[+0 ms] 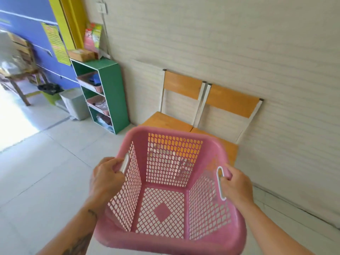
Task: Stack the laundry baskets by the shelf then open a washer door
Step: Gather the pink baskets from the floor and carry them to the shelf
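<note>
- While both hands carry it, the pink laundry basket [171, 190] fills the lower middle of the head view, held up off the tiled floor [46, 172] with its open mouth facing up and toward the camera.
- Its long axis runs from 6 o'clock toward 12 o'clock, the near rim lowest in the picture and the far rim tipped toward the two wooden chairs [200, 111] at the wall.
- Empty inside: the latticed bottom with a solid diamond in its middle shows plainly, and the chair seats show through the far wall's holes.
- At the basket's 9 o'clock side, the left hand [105, 178] is clenched on the rim, fingers curled over it right beside the white handle [124, 163].
- At the 3 o'clock side, the right hand [236, 186] grasps the opposite rim, fingers wrapped at the other white handle [220, 183].
- So the basket sits between the hands, both forearms coming up from the bottom edge to either side of it.
- Toward 11 o'clock from the basket, well apart, a green shelf [108, 92] stands against the wall, with smaller pink trays on its levels and boxes on its top.
- Just left of that shelf sits a grey bin [75, 103] on the floor.
</note>
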Demonstrator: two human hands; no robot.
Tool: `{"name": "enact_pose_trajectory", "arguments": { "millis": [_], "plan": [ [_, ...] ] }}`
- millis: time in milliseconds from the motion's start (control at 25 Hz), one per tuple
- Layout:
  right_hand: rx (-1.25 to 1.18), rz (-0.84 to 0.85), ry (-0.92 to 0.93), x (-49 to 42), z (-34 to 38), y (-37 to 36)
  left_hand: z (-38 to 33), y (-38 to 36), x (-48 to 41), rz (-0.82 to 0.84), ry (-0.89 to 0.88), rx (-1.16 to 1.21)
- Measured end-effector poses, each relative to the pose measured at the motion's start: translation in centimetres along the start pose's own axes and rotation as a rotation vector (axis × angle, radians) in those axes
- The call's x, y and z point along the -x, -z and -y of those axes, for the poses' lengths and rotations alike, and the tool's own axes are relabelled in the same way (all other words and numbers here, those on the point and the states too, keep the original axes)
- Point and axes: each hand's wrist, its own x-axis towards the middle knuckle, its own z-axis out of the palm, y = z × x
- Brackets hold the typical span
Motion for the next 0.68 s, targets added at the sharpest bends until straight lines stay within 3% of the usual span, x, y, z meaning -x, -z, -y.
{"name": "enact_pose_trajectory", "arguments": {
  "millis": [320,680],
  "plan": [
    [-0.061,0.153,0.279,-2.7,20.6,-13.8,12.6,12.9,-9.5,-0.205,0.19,-0.082],
    [-0.146,0.196,0.299,-16.9,34.4,-26.8,17.0,11.7,-31.1,-0.216,0.219,-0.105]
  ]
}}
